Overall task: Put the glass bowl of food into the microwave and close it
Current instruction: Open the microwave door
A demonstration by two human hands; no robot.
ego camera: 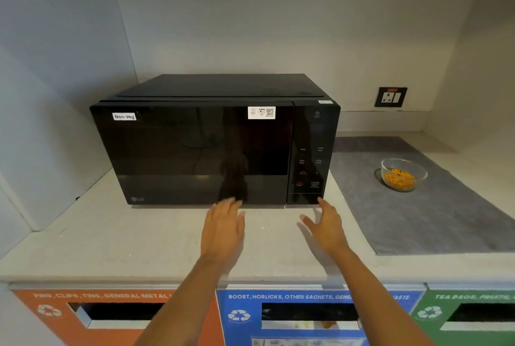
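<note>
A black microwave (pixel 195 147) stands on the pale counter with its door shut; a "Non-Veg" label is stuck at its top left. To its right a clear glass bowl (pixel 404 174) holding orange food sits on a grey mat (pixel 434 220). My left hand (pixel 224 230) hovers flat, fingers apart, just before the lower edge of the door. My right hand (pixel 327 227) is open too, its fingertips close to the bottom corner of the control panel (pixel 309 161). Neither hand holds anything.
A wall socket (pixel 390 97) sits behind the microwave at the right. Walls close in the counter (pixel 111 239) on the left, back and right. Below the counter's front edge are orange (pixel 117 315), blue (pixel 309 317) and green (pixel 473 315) recycling bin slots.
</note>
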